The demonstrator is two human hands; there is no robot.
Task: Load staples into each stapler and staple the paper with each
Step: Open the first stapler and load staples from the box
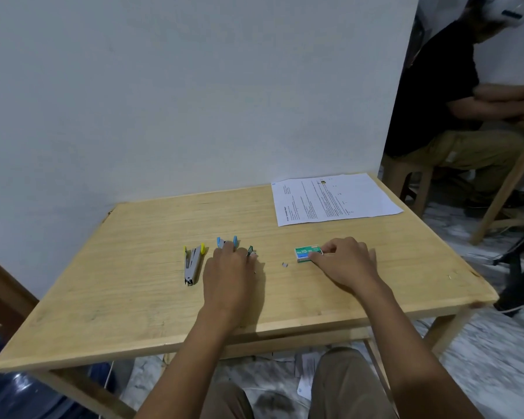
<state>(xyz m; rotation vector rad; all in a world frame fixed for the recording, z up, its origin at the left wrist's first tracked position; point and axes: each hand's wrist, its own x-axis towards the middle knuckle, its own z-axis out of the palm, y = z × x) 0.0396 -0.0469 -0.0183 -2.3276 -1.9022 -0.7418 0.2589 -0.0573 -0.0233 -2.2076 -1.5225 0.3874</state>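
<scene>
A grey stapler with a yellow tip lies opened on the wooden table. To its right lies a blue-tipped stapler, and my left hand rests on it, covering most of it. A green-tipped stapler peeks out beside my left fingers. My right hand grips the right end of a green staple box. A small loose strip of staples lies between the hands. The printed paper lies flat at the far right of the table.
A white wall runs along the table's far edge. Another person sits on a stool at the right, beside a wooden chair leg. A water bottle stands on the floor at lower left. Papers lie on the floor under the table.
</scene>
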